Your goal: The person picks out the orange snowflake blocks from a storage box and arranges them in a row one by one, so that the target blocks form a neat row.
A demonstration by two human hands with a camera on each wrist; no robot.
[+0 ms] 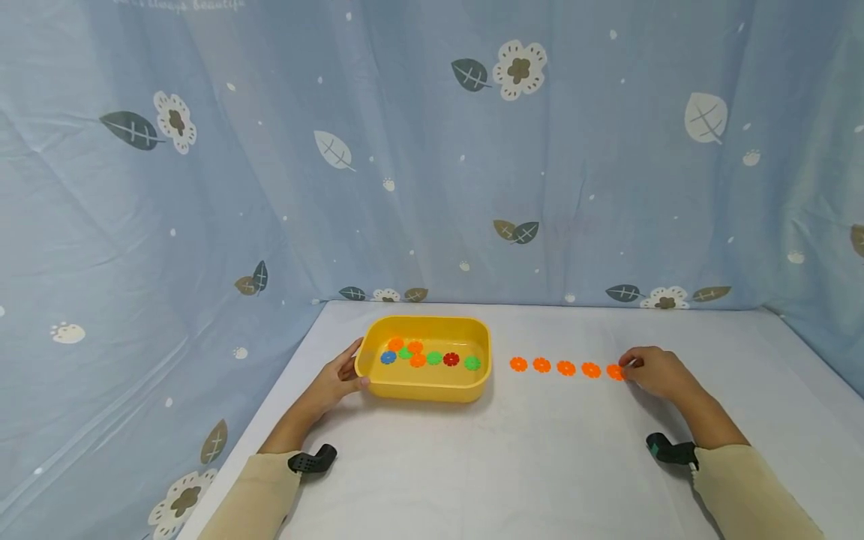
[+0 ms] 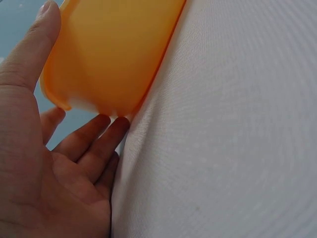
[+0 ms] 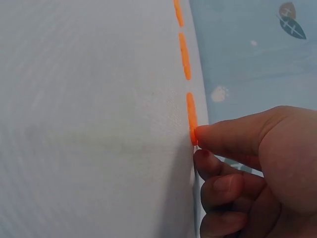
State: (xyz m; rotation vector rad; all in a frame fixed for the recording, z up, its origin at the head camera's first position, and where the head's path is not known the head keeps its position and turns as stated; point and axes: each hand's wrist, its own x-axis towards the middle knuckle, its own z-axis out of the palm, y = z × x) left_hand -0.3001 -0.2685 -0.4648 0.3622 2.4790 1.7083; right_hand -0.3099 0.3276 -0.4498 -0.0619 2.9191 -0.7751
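Observation:
My left hand (image 1: 337, 381) grips the left end of a yellow plastic tray (image 1: 418, 392). In the left wrist view the thumb lies along one side of the tray (image 2: 114, 54), and the fingertips (image 2: 101, 120) touch its end wall. Several orange flower-shaped discs lie in a row on the white cloth to the right of the tray. The thumb and index finger of my right hand (image 1: 660, 371) pinch the rightmost orange disc (image 1: 613, 372) at its edge. Seen in the right wrist view, this disc (image 3: 192, 111) lies flat on the cloth, thumb on its rim.
Inside the tray lie loose discs: orange, green (image 1: 472, 363), one blue (image 1: 388, 358) and one red (image 1: 451, 360). White cloth (image 1: 499, 465) covers the table. A blue patterned curtain (image 1: 405, 187) hangs behind and at the left. Each wrist wears a black camera mount (image 1: 313, 459).

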